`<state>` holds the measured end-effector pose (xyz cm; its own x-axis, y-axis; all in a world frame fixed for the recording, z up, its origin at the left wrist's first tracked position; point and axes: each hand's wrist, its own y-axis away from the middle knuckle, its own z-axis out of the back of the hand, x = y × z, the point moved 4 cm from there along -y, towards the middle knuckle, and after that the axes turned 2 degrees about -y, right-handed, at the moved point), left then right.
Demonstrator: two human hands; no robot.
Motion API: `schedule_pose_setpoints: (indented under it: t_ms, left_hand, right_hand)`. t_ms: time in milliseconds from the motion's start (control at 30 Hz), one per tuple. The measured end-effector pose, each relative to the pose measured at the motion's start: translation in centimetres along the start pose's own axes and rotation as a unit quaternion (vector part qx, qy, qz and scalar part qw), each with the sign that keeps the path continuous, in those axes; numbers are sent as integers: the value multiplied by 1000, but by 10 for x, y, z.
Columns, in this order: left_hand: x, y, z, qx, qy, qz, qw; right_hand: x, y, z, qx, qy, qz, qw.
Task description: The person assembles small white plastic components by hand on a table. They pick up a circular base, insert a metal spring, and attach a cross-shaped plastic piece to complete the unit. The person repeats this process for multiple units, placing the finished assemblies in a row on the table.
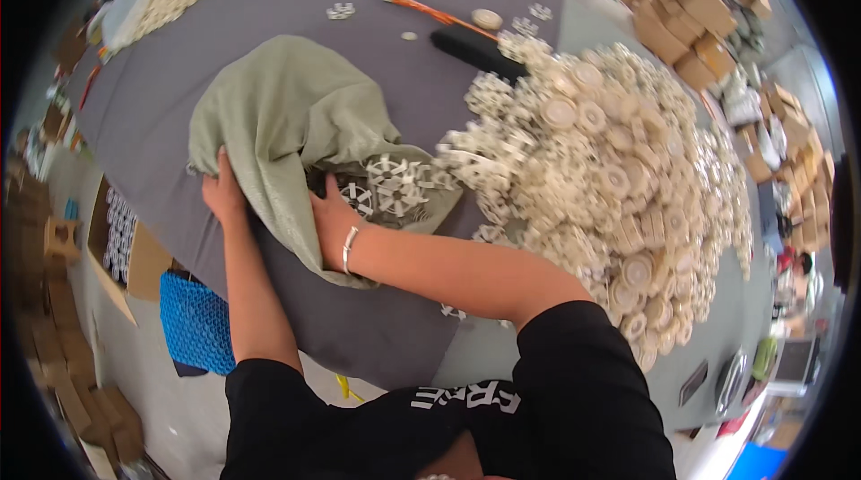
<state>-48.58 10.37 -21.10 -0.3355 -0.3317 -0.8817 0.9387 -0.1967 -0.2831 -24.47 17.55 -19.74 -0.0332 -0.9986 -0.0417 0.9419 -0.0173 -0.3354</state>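
A pale green woven sack lies on the grey cloth, its mouth turned to the right. White star-shaped plastic parts show inside that mouth. My left hand grips the sack's near left side, its thumb up against the fabric. My right hand reaches in at the mouth; the thumb shows beside the white parts, while the sack's fabric hides the other fingers. Right of the sack rises a large heap of cream plastic parts, mixed with round rings.
A black roll-shaped object and an orange cord lie beyond the sack. A few loose rings are near them. At the left are an open carton of parts and a blue woven basket. Cardboard boxes are stacked far right.
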Motion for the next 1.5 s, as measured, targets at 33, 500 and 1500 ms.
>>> schedule_pose_setpoints:
  t_ms: [33, 500, 1500]
  left_hand:
    - [13, -13, 8, -18, -37, 5, 999]
    - [37, -37, 6, 94, 28, 102, 990]
    - [-280, 709, -31, 585, 68, -660, 466]
  right_hand:
    - [-9, 12, 13, 50, -26, -34, 998]
    - [-14, 252, 125, -112, -8, -200, 973]
    - [-52, 762, 279, -341, 71, -668, 658]
